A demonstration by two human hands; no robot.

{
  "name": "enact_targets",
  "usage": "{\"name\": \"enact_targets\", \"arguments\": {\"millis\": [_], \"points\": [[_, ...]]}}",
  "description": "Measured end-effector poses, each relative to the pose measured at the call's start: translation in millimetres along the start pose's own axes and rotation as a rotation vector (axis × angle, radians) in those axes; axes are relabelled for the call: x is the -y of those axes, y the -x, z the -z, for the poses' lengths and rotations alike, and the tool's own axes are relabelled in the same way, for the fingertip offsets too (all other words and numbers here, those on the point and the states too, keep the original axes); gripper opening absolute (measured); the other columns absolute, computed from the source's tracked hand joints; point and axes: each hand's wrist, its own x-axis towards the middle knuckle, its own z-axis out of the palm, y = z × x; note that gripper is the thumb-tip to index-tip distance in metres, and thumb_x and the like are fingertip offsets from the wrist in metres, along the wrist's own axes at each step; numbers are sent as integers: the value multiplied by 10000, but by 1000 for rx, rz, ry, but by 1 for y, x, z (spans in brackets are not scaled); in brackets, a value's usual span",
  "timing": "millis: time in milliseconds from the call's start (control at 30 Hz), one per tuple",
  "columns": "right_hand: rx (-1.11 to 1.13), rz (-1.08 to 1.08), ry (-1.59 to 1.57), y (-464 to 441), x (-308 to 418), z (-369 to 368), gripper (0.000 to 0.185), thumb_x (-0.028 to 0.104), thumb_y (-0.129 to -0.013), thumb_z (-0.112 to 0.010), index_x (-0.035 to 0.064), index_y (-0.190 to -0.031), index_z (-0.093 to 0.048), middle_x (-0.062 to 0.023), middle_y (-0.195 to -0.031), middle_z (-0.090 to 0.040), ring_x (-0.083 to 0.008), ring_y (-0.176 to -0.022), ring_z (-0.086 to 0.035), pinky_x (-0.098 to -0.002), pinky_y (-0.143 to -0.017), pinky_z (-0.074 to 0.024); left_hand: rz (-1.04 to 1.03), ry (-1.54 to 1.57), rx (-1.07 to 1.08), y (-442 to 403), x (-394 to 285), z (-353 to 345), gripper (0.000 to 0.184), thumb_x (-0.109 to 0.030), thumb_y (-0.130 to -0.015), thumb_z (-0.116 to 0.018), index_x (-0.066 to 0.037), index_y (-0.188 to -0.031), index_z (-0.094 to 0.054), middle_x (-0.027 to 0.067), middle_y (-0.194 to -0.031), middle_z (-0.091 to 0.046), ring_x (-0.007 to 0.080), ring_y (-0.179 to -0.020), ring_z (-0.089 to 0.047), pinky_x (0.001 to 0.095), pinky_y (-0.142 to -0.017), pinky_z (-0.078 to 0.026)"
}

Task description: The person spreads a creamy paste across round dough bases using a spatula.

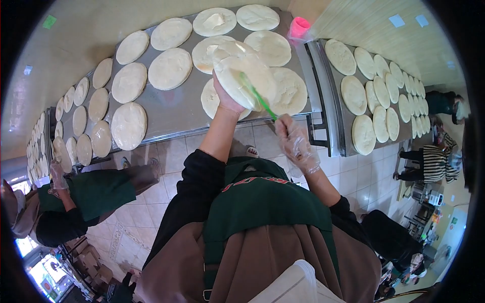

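My left hand (230, 99) supports a round pale flatbread (235, 76) from below, raised and tilted above the metal table (177, 108). In a clear plastic glove, my right hand (297, 144) is closed around a thin green-handled tool (262, 101). Its tip rests on the bread's upper face; whether it is a brush or a spatula I cannot tell. Behind the raised bread, a flatbread (204, 53) on the table is partly hidden. To its right lies another flatbread (289, 91), and a thick pale lump (217, 20) sits on one farther back.
Several flatbreads cover the table leftward. A second table (348, 126) with more rounds stands right, past a gap. A pink container (299, 28) is at the back corner. A co-worker in a green apron (86, 194) stands left; other people are at right.
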Motion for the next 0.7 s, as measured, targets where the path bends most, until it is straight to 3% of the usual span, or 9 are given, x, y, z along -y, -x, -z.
{"name": "enact_targets", "arguments": {"millis": [67, 167, 267, 333, 467, 600, 667, 700], "points": [[-34, 106, 38, 6, 7, -4, 74, 90, -900, -512, 41, -854, -482, -210, -646, -520, -428, -632, -540, -462, -534, -401, -118, -304, -302, -2, 6, -9, 654, -612, -872, -320, -144, -1311, -445, 115, -1265, -524, 329, -1135, -513, 476, -985, -403], [55, 121, 57, 11, 15, -4, 75, 98, -898, -516, 45, -858, -483, -198, -647, -522, -415, -627, -549, -466, -534, -404, -144, -260, -221, -1, 2, 8, 600, -544, -904, -321, -143, -1340, -416, 129, -1312, -488, 345, -1190, -476, 519, -1000, -379], [111, 172, 147, 14, 17, -5, 81, 105, -895, -522, 48, -852, -484, -193, -646, -526, -405, -627, -556, -467, -535, -411, -192, -334, -274, -1, 2, 8, 599, -532, -909, -315, -136, -1350, -402, 129, -1320, -482, 349, -1192, -475, 520, -1001, -378], [41, 117, 25, 13, 19, -1, 84, 113, -899, -518, 49, -855, -486, -201, -659, -537, -409, -633, -562, -469, -532, -411, -157, -259, -233, 3, 2, -1, 614, -561, -897, -317, -140, -1331, -422, 122, -1299, -498, 342, -1168, -490, 507, -989, -393], [-77, -75, 95, 3, 1, 11, 86, 103, -916, -493, 29, -876, -512, -211, -658, -534, -393, -623, -559, -448, -544, -414, -70, -50, -70, 8, -6, 2, 619, -569, -888, -319, -134, -1311, -441, 117, -1288, -506, 345, -1157, -496, 500, -981, -401], [-138, -28, 127, 8, -18, 3, 125, 141, -916, -513, 26, -868, -516, -208, -654, -538, -391, -615, -558, -445, -543, -418, -111, -72, -82, 7, -4, -6, 612, -554, -885, -329, -129, -1311, -440, 117, -1293, -503, 343, -1169, -490, 497, -984, -399], [-54, -17, 218, 16, -6, -4, 103, 136, -910, -521, 38, -879, -517, -194, -670, -552, -385, -633, -572, -460, -547, -425, -233, -179, -194, 4, -2, -3, 607, -546, -881, -338, -130, -1311, -440, 114, -1292, -504, 331, -1172, -493, 496, -983, -403], [-4, 31, 254, 19, 8, -1, 106, 139, -915, -493, 46, -868, -476, -222, -698, -560, -427, -675, -568, -492, -554, -413, -230, -179, -195, 5, 1, -3, 607, -546, -881, -338, -130, -1311, -440, 114, -1292, -504, 331, -1172, -493, 496, -983, -403]]}}
